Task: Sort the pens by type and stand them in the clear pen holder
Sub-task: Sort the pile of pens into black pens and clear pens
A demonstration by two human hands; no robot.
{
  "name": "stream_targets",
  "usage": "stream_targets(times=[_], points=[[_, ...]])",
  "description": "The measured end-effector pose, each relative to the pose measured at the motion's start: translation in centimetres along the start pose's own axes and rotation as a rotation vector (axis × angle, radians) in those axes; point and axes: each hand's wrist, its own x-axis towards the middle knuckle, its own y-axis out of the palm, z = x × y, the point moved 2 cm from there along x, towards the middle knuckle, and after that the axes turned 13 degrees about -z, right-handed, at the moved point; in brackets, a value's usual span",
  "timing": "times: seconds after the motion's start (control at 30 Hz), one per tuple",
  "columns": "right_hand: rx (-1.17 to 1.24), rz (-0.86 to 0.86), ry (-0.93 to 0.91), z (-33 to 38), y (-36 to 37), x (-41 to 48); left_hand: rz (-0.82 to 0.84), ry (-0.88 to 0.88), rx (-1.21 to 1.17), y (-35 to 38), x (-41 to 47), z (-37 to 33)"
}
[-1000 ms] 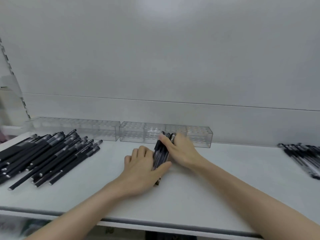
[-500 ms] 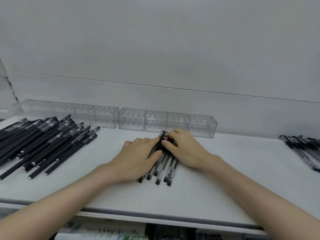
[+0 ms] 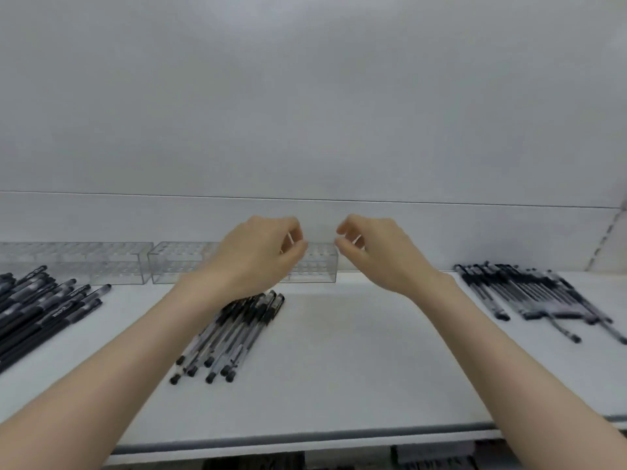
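Hands, since a moment ago: left hand (image 3: pixel 258 259) and right hand (image 3: pixel 383 256) lifted off the bunch of pens (image 3: pixel 234 334), no longer pressed around it; now raised side by side in front of the pen holder (image 3: pixel 315 266).
Left hand: above the shelf (image 3: pixel 356 361), at 11 o'clock from its middle; fingers loosely curled, thumb close to forefinger, nothing seen in its hold.
Right hand: at 1 o'clock, mirror pose; fingers loosely curled, thumb and forefinger slightly apart, nothing visible between them.
Bunch of pens: see-through barrels, dark ends; flat on the shelf at 7 o'clock from the left hand, far ends gathered toward the holder, near ends fanned toward the front; probably squared up as one type, ready for picking.
Pen holder: clear, rows of holes on top; against the back at 12 o'clock from the bunch, partly hidden by the left hand; no pens standing in it.
Second holder (image 3: pixel 74 262): same kind, just beside the first at 9 o'clock, likewise without pens.
Black pens (image 3: pixel 44 307): matt pile at far 9 o'clock, lying slantwise, well apart from the bunch; likely kept aside as another type.
Right pile (image 3: pixel 536 293): clear-barrelled pens at 3 o'clock, loosely fanned, well apart from the right hand.
Step in hand: by the look, grouped in three lots already; standing-up not yet begun.
Shelf: pale grey, smooth, darker front lip (image 3: pixel 305 435) at 6 o'clock.
Wall (image 3: pixel 305 113): plain pale panel, one thin seam behind the hands.
Below the lip: dark shapes, too blurred to tell.
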Motion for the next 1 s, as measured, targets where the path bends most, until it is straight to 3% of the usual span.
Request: stream_targets(times=[0.27,0.53,1.0], points=[[-0.021,0.01,0.067,-11.1,-8.2,-4.0,-0.059,-0.044,-0.048,8.0,1.3,-11.8],[-0.026,0.124,0.06,-23.0,-13.3,-6.5,0.044,-0.198,-0.096,17.1,2.0,-21.4],[-0.069,0.226,0.085,-33.6,-11.8,-4.6,0.238,-0.392,0.172,27.5,5.3,-26.5]])
